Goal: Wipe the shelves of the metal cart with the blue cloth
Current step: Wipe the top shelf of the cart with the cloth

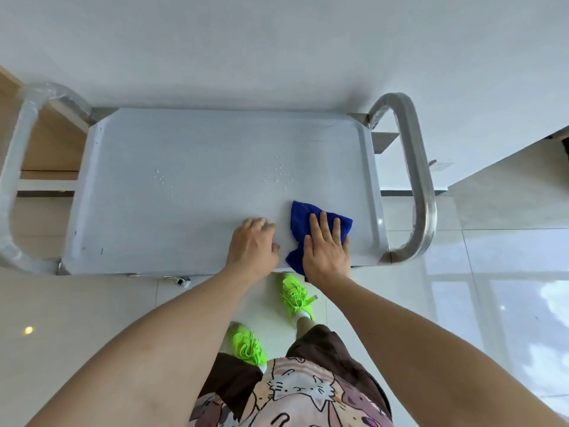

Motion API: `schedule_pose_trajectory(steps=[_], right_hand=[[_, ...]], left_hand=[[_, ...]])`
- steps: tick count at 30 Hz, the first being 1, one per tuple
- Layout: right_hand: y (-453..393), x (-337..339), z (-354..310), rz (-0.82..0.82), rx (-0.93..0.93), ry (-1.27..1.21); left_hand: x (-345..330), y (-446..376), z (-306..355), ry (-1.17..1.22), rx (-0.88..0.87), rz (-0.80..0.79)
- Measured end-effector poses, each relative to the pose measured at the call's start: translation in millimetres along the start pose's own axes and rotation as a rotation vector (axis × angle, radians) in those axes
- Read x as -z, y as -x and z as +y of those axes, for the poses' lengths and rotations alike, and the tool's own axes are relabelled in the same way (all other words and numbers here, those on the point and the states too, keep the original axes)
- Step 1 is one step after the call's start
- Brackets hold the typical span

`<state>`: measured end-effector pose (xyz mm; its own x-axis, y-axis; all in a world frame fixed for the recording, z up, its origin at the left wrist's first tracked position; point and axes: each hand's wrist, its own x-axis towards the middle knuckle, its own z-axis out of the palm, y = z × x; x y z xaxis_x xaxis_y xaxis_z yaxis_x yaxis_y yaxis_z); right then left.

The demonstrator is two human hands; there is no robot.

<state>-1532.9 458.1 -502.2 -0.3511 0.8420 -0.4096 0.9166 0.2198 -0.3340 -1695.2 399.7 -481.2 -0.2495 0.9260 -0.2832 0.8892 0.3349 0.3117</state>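
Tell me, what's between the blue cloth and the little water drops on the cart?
Nothing: in the head view, only bare grey shelf top lies between the blue cloth, pressed flat under the right hand, and the nearest water drops.

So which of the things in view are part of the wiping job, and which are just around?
Part of the job:
blue cloth, pressed flat by the right hand
cart top shelf, with water drops
left hand, resting on the shelf

Just around:
cart handles
wooden cabinet
wall socket
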Motion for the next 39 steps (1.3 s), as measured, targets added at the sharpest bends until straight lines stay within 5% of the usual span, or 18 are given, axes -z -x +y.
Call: schedule_pose_trajectory(steps=[8,15,21,26,29,32,36,39], right_hand=[[25.3,-13.6,-35.2,0.114,0.133,-0.133],[7.6,5.3,-69.7,0.064,-0.521,-0.359],[0.6,11.5,-80.4,0.035,-0.318,-0.544],[-15.6,29.9,-56.6,0.345,-0.333,-0.625],[-16.5,33.6,-37.1,0.399,-0.34,-0.327],[-10.9,21.0,-24.4,0.324,-0.036,0.044],[-13.3,-3.3,-15.0,0.091,0.074,0.242],[-6.4,-20.3,-21.7,0.098,0.052,0.273]], left_hand=[[16.6,11.9,-30.3,0.215,0.087,-0.144],[18.4,23.9,-51.6,0.162,0.072,-0.185],[27.8,24.8,-54.8,0.217,0.095,-0.062],[29.0,20.6,-67.2,0.182,0.08,0.016],[26.3,17.0,-65.6,0.172,0.043,0.063],[23.8,13.7,-61.1,0.169,0.015,0.085],[19.7,11.5,-58.7,0.138,-0.04,0.071],[16.9,10.9,-62.9,0.077,-0.073,0.033]])
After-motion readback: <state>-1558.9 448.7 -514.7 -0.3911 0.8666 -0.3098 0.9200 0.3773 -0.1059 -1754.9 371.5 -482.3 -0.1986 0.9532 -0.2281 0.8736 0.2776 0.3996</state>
